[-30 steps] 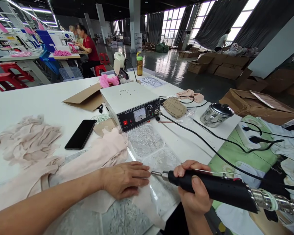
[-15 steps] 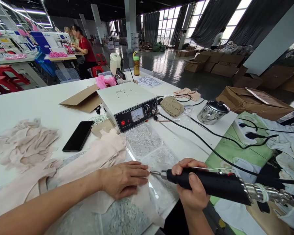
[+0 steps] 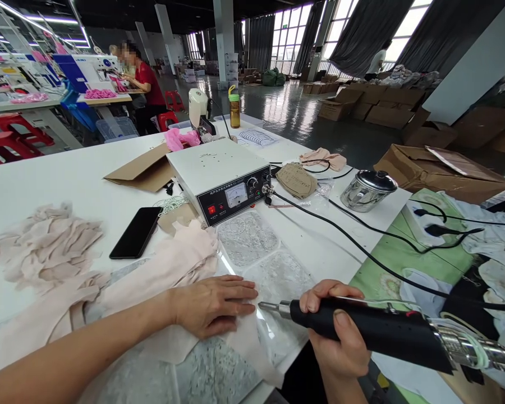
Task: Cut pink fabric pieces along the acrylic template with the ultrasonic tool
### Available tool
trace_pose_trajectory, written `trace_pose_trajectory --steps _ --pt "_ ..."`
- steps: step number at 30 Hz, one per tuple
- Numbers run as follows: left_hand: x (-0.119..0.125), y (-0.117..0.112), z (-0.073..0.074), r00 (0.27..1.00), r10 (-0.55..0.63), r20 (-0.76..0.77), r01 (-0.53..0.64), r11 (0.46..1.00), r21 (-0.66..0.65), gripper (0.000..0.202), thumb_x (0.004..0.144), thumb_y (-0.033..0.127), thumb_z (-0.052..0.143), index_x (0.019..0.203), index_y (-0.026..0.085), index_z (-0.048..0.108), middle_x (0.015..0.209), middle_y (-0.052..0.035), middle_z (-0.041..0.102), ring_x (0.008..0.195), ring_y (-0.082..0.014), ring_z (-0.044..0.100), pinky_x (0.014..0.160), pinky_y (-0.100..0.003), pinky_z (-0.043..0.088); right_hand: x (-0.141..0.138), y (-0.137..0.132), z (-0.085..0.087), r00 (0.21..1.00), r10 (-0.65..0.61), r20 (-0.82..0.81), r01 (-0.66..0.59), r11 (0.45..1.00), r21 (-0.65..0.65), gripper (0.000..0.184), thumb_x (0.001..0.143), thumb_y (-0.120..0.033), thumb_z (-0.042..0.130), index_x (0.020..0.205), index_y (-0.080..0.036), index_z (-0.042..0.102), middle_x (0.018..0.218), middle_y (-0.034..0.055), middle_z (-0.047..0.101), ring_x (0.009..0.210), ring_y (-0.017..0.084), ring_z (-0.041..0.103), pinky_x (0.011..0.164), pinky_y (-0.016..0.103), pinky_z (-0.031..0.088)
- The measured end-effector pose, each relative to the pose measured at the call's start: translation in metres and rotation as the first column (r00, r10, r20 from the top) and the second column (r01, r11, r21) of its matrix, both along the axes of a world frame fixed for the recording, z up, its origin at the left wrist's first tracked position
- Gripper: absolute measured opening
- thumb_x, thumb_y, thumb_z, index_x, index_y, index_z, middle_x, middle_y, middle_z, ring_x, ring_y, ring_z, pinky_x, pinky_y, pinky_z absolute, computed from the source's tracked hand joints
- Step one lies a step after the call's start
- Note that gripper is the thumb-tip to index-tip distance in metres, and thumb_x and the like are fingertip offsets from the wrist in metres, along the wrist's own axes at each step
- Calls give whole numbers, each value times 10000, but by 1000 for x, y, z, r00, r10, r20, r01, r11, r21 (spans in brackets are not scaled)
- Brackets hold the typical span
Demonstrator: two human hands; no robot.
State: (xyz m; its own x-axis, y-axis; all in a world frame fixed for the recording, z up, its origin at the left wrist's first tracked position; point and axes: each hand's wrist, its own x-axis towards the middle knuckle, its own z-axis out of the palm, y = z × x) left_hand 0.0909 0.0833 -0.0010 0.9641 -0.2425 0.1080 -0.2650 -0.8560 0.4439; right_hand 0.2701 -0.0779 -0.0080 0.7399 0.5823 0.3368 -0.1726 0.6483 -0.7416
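Note:
My left hand [image 3: 219, 306] lies flat with its fingers stretched out, pressing thin pale-pink fabric [image 3: 252, 348] onto a clear sheet over grey marble-patterned pads [image 3: 219, 367]. In my right hand [image 3: 339, 336] is a black handheld ultrasonic welder [image 3: 382, 331], my fingers wrapped round its barrel. Its narrow metal tip points left, close to my left fingertips; whether it touches the fabric I cannot tell. More pale-pink fabric [image 3: 164, 264] stretches out beyond my left forearm. A white control box [image 3: 223, 174] with a dial and red switch stands behind, with a black cable plugged into its front.
A black phone [image 3: 135, 233] and a heap of fabric strips [image 3: 46, 247] lie to the left. Further right are a lidded metal cup [image 3: 364, 193], a brown fabric stack [image 3: 295, 180] and a power strip [image 3: 423, 224]. The cable [image 3: 340, 224] runs across the table's right side.
My right hand has shifted a little right and down with the welder, and the tip sits slightly lower. My left hand has barely moved on the fabric.

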Motion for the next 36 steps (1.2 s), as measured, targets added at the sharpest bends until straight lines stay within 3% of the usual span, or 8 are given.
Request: trace_pose_trajectory --steps 13,19,31,36 --pt "0 0 1 1000 -9 -5 9 1000 12 397 949 260 486 1322 123 487 1396 -163 503 1357 -294 406 1142 -443 343 -1 5 1 997 34 71 -33 999 -16 54 817 -242 567 865 -217 560 787 -14 549 580 105 561 540 286 508" --pt "-2 -1 1 1000 4 -23 -4 1000 -10 414 929 264 531 1326 154 488 1407 -153 495 1368 -295 390 1152 -445 327 -1 -6 7 1000 25 6 -24 999 -23 89 792 -276 572 851 -209 573 755 -16 536 546 98 543 506 268 492" --pt "-3 -3 6 999 -17 -39 18 1000 4 379 895 282 567 1266 203 548 1453 -149 432 1384 -319 356 1147 -486 319 -15 -23 6 989 135 -55 -137 990 -39 115 807 -312 582 856 -210 569 769 -9 519 553 92 537 498 253 486" --pt "-3 -3 4 998 -26 -54 28 999 35 382 908 320 548 1267 189 560 1466 -160 408 1385 -329 350 1151 -489 305 -12 -23 9 996 82 -31 -84 994 -63 100 812 -302 573 859 -214 572 753 -12 514 540 99 535 485 265 485"
